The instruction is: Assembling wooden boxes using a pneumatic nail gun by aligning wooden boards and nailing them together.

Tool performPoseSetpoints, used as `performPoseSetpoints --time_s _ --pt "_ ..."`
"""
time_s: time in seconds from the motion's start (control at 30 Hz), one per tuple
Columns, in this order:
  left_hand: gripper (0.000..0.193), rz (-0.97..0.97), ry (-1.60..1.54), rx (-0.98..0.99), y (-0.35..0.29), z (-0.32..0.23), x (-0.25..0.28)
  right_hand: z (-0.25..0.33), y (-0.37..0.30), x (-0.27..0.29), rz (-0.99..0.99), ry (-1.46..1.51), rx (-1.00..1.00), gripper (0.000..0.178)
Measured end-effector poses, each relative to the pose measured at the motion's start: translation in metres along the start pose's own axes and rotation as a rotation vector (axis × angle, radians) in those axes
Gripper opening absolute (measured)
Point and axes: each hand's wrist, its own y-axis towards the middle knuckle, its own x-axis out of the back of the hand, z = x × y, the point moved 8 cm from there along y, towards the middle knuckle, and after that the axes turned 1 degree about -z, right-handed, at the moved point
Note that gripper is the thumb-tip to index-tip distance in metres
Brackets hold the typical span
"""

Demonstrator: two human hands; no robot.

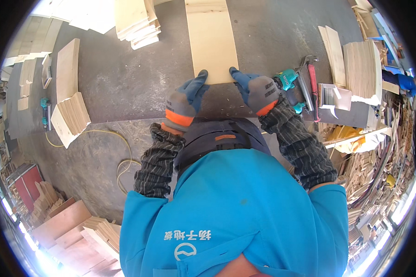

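Observation:
A long pale wooden board (212, 41) lies on the dark worktable (166, 69), stretching away from me. My left hand (184, 99), in a grey and blue glove with an orange cuff, grips its near left corner with the thumb on top. At the near right corner my right hand (258, 90), gloved the same way, holds the board in a similar grip. The fingers beneath the board are mostly hidden. Just right of my right hand are a teal nail gun (289, 79) and a hammer with a red handle (314, 87).
Board stacks stand at the far left (136, 23), left edge (71, 115) and right (361, 69). A small open box (335, 97) sits beyond the hammer. A yellow hose (125, 138) trails across the floor at left. Scrap wood (379, 157) is heaped at right.

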Motion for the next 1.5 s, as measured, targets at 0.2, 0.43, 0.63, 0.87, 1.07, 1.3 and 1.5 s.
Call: performPoseSetpoints --time_s 0.2,0.43,0.63,0.87,1.07,1.3,1.5 --pt "0.041 -0.014 -0.027 -0.002 -0.003 0.007 -0.004 -0.006 0.0 0.004 0.059 0.059 -0.049 0.051" --pt "0.039 -0.045 0.181 -0.092 0.0 -0.009 0.003 -0.182 -0.112 0.031 -0.28 0.156 -0.599 0.062" --pt "0.037 -0.058 0.181 -0.104 0.0 -0.007 0.001 -0.237 -0.18 -0.007 -0.08 -0.176 -0.65 0.09" --pt "0.034 -0.073 0.131 -0.096 -0.001 -0.003 -0.002 -0.264 -0.187 -0.038 -0.002 -0.24 -0.739 0.091" --pt "0.032 -0.077 0.079 -0.133 0.004 -0.004 -0.001 -0.256 -0.193 -0.003 -0.11 0.176 -0.823 0.052" --pt "0.029 -0.029 0.101 -0.155 0.008 -0.002 0.002 -0.051 -0.15 0.104 -0.056 0.78 -1.055 0.024" --pt "0.031 0.006 0.047 -0.194 0.012 0.004 -0.001 0.044 -0.115 0.103 -0.114 0.953 -1.079 0.017"
